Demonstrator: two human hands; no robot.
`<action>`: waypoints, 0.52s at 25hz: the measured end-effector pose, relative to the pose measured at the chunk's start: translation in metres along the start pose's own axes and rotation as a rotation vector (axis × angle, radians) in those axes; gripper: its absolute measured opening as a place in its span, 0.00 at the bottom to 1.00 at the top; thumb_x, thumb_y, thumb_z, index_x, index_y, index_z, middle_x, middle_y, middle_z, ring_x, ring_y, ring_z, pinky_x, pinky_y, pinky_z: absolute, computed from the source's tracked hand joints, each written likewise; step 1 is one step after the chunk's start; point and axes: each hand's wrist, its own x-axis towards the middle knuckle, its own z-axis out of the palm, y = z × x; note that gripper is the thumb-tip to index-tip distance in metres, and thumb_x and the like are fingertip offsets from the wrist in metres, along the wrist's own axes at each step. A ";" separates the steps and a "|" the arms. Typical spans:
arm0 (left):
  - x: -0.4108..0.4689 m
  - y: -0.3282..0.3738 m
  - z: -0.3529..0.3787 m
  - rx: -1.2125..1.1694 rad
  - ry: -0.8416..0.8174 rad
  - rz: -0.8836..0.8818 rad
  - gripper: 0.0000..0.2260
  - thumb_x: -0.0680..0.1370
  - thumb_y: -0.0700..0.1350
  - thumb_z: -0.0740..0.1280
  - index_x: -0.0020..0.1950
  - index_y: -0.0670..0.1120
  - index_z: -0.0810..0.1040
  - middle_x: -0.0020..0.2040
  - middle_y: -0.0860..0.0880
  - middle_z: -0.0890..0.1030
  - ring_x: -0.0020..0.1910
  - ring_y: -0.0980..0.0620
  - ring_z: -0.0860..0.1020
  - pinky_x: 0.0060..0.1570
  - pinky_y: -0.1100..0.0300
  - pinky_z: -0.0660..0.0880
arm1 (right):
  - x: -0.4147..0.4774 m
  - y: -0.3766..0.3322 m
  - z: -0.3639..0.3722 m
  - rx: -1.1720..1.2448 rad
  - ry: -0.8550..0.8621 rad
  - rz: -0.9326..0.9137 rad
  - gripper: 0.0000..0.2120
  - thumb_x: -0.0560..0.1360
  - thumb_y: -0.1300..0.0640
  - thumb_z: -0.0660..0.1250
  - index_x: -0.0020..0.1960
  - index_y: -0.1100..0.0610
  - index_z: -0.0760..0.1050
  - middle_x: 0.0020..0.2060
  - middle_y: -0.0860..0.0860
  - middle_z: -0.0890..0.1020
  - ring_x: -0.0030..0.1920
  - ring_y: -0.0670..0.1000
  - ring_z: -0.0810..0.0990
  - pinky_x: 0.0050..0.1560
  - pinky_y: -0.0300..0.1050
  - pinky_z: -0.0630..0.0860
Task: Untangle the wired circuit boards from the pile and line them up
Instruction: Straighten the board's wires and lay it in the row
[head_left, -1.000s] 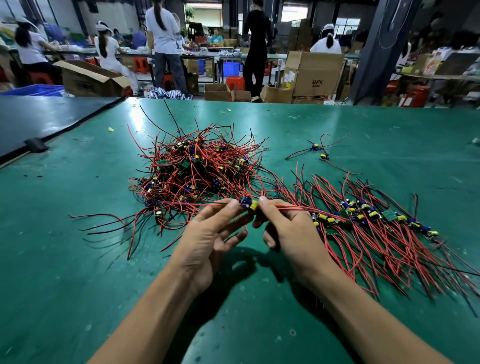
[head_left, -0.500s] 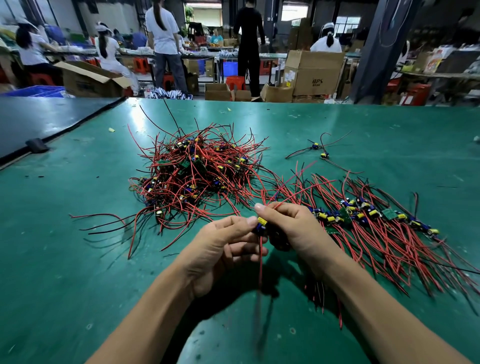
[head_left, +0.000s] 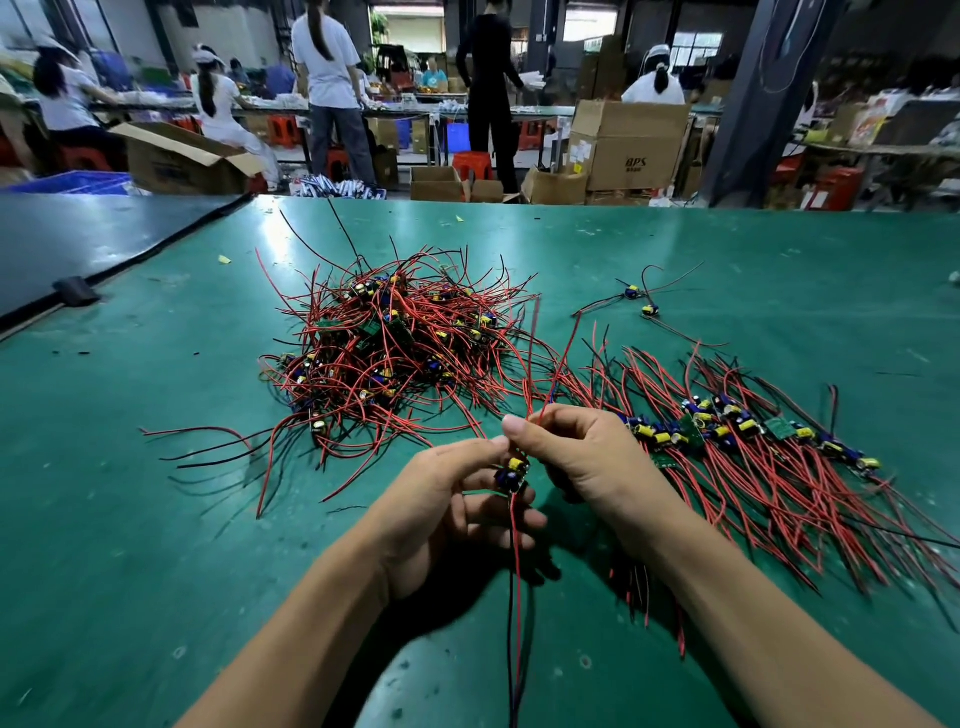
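A tangled pile (head_left: 395, 358) of small circuit boards with red and black wires lies mid-table. To its right a row of lined-up boards (head_left: 727, 431) runs along the table, their wires fanned toward me. Between my hands, above the table, is one small circuit board (head_left: 511, 473) with yellow and blue parts. My left hand (head_left: 447, 509) pinches it from the left. My right hand (head_left: 582, 462) pinches its upper red wires, which rise past my thumb. Its lower red and black wires hang straight down toward me.
Two loose boards (head_left: 640, 301) with wires lie at the far right of the green table (head_left: 156, 519). A darker table (head_left: 78, 244) adjoins on the left. Beyond the far edge are cardboard boxes (head_left: 628, 145) and several people at benches.
Both hands drew the single board away from the pile toward me and turned it upright. Its wires, stretched sideways a second ago, now run up and hang down.
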 end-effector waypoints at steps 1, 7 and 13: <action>0.000 0.000 0.000 -0.006 -0.003 0.006 0.08 0.72 0.44 0.70 0.48 0.41 0.78 0.40 0.39 0.82 0.35 0.42 0.83 0.34 0.52 0.82 | 0.000 0.001 0.002 0.040 -0.008 0.022 0.12 0.74 0.49 0.73 0.39 0.57 0.81 0.24 0.45 0.76 0.23 0.40 0.68 0.24 0.30 0.65; 0.001 0.000 -0.004 0.074 0.042 0.027 0.05 0.73 0.37 0.70 0.46 0.41 0.75 0.42 0.37 0.84 0.35 0.43 0.84 0.33 0.56 0.81 | 0.001 0.004 0.007 0.012 -0.069 0.084 0.13 0.80 0.51 0.67 0.46 0.60 0.85 0.33 0.50 0.83 0.31 0.46 0.78 0.29 0.38 0.76; 0.002 -0.001 -0.005 0.071 0.029 0.007 0.04 0.76 0.37 0.67 0.47 0.41 0.83 0.43 0.37 0.83 0.37 0.41 0.84 0.35 0.54 0.82 | 0.002 0.003 -0.002 -0.315 -0.024 -0.129 0.10 0.78 0.50 0.71 0.43 0.55 0.85 0.37 0.45 0.86 0.40 0.38 0.82 0.44 0.27 0.71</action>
